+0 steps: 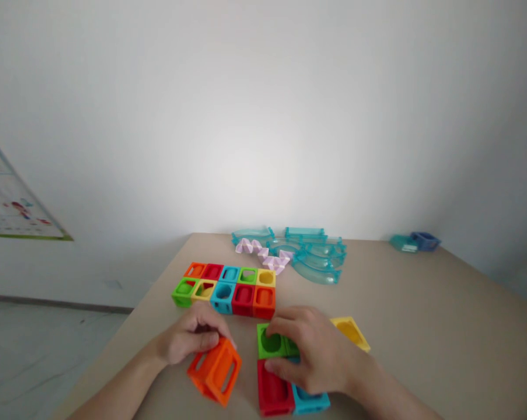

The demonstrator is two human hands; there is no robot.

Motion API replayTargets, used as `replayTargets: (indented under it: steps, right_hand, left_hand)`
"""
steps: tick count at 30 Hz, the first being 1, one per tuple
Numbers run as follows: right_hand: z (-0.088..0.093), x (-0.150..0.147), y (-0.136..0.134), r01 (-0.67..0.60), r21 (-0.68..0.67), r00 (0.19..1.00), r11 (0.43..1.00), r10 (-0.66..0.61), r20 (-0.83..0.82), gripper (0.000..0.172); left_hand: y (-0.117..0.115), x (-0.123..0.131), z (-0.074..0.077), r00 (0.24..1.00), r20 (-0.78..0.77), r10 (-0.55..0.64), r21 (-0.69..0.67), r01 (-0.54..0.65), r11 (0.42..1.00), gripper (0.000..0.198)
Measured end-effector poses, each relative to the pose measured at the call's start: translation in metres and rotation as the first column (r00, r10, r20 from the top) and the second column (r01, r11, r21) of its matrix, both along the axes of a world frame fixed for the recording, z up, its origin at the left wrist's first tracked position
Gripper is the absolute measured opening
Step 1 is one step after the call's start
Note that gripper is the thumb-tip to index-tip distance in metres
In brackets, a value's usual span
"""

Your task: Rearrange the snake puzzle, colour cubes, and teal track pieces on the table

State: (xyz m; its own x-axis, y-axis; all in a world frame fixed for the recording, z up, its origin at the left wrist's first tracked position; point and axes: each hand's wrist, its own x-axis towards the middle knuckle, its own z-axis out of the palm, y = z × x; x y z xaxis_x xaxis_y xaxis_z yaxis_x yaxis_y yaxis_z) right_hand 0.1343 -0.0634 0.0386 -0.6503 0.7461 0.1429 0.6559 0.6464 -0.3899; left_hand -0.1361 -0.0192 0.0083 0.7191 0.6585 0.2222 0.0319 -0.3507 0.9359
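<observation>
My left hand point(193, 337) holds an orange open-sided block point(217, 371), tilted above the table, thumb and fingers closed on its upper end. My right hand point(318, 350) reaches over a small cluster of blocks. Its fingertips dip into the round opening of a green block point(263, 352), and its thumb lies at the seam with the red block point(274, 396). A blue block point(311, 403) sits beside the red one. Another green block point(292, 348) is partly hidden under the hand. A yellow block point(351, 332) lies askew just behind the right hand.
Two rows of coloured blocks point(244, 298) stand farther back on the table point(398, 303). Behind them lie pale purple zigzag pieces point(274, 262) and translucent teal track pieces point(318, 271). A dark blue container point(426, 241) and a teal piece point(404, 242) sit by the wall.
</observation>
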Motion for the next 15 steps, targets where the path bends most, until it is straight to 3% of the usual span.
replayTargets:
  steps: [2,4,6,7,9,10,12,15]
  right_hand:
    - [0.000,0.000,0.000,0.003,-0.007,1.000,1.000,-0.003,-0.001,0.027]
    - [0.001,0.001,0.000,0.006,-0.013,1.000,1.000,-0.006,0.002,0.027]
    - [0.001,0.001,0.000,0.013,-0.017,1.000,1.000,-0.013,0.004,0.027]
    - [0.002,0.001,-0.001,0.017,-0.020,1.000,1.000,-0.017,0.005,0.026]
    - [0.002,0.001,-0.001,0.026,-0.022,1.000,0.999,-0.025,0.009,0.026]
    - [0.003,0.000,-0.002,0.029,-0.021,1.000,0.999,-0.028,0.011,0.026]
    - [0.003,0.000,-0.003,0.034,-0.014,0.999,0.999,-0.033,0.010,0.025]
    - [0.003,-0.001,-0.005,0.045,0.000,0.999,0.999,-0.045,-0.011,0.027]
  left_hand:
    - [0.003,-0.013,0.004,0.931,0.264,0.254,-0.161,-0.217,0.963,0.028]
    - [0.008,-0.028,0.010,0.685,0.502,0.528,-0.324,-0.417,0.849,0.024]
    - [0.014,-0.042,0.016,0.429,0.630,0.647,-0.432,-0.499,0.751,0.032]
    - [0.016,-0.047,0.018,0.348,0.653,0.672,-0.463,-0.519,0.719,0.035]
    - [0.020,-0.052,0.019,0.288,0.644,0.709,-0.478,-0.572,0.667,0.033]
    - [0.021,-0.051,0.018,0.312,0.614,0.725,-0.463,-0.602,0.651,0.029]
    - [0.019,-0.045,0.014,0.467,0.507,0.724,-0.391,-0.624,0.676,0.021]
    - [0.011,-0.028,0.004,0.852,0.218,0.475,-0.217,-0.433,0.875,0.024]
